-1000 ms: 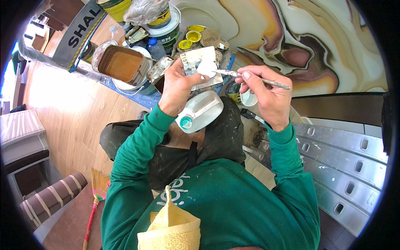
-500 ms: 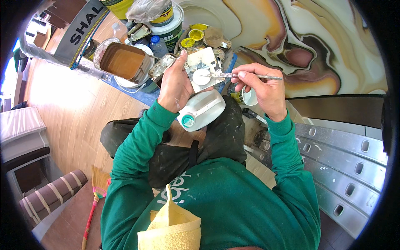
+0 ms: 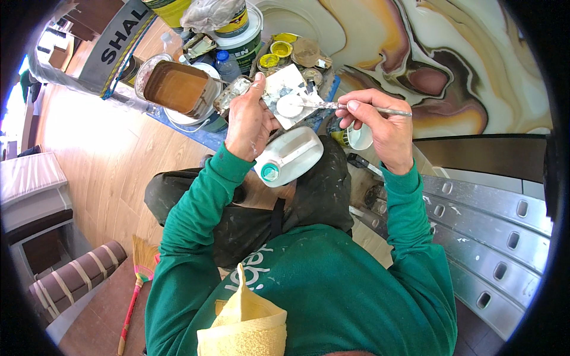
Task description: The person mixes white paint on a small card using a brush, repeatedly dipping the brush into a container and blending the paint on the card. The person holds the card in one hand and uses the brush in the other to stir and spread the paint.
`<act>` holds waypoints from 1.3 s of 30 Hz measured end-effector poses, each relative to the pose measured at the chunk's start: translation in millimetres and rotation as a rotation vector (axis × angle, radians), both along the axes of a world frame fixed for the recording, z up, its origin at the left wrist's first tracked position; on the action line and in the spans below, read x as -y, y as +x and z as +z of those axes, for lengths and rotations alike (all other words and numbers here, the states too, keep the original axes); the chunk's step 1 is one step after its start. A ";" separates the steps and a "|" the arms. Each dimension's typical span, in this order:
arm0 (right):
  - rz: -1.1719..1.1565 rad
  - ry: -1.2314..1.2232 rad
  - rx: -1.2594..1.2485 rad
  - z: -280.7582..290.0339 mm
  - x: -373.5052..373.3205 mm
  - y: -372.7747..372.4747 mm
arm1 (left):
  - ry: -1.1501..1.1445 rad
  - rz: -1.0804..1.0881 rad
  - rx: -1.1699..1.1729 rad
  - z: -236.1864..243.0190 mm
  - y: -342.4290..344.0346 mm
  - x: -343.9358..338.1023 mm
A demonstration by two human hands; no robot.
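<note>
My left hand (image 3: pixel 249 121) holds a paint-smeared white palette card (image 3: pixel 289 77) by its edge, thumb along the side. On the card sits a round white lid-like piece or paint dab (image 3: pixel 289 106); which one I cannot tell. Between my right hand's (image 3: pixel 380 121) thumb and fingers is a slim, paint-stained brush (image 3: pixel 332 105). The brush points left, its tip at the white round, too fine to make out. Just below the card, a white plastic jug (image 3: pixel 297 159) with a green cap leans between my legs.
Paint buckets (image 3: pixel 240 44), open yellow paint pots (image 3: pixel 269 60) and a square tub of brown liquid (image 3: pixel 178 87) crowd a blue sheet (image 3: pixel 208 138) ahead. A marbled panel (image 3: pixel 415 65) stands far right, a metal ladder (image 3: pixel 493 237) at right. A broom (image 3: pixel 136 285) lies lower left.
The right hand has shifted slightly right, drawing the brush a little to the right over the card. The left hand and card have barely moved; the view has shifted slightly.
</note>
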State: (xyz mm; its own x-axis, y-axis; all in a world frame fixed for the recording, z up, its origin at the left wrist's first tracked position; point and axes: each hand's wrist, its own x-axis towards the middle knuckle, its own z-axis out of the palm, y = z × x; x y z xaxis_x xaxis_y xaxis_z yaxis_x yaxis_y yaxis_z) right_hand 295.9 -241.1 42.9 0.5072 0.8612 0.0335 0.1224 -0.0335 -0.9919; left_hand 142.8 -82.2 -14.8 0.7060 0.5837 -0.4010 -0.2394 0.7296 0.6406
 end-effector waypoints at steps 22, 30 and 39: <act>-0.078 0.084 0.088 11.9 5.6 -13.7 | 0.071 -0.021 0.141 -5.0 0.0 1.2; -0.091 0.067 0.080 14.2 5.5 -14.6 | 0.139 -0.024 0.130 -5.7 -2.5 3.0; -0.068 0.043 0.136 16.9 8.3 -14.0 | 0.148 0.008 0.089 0.3 -2.5 6.2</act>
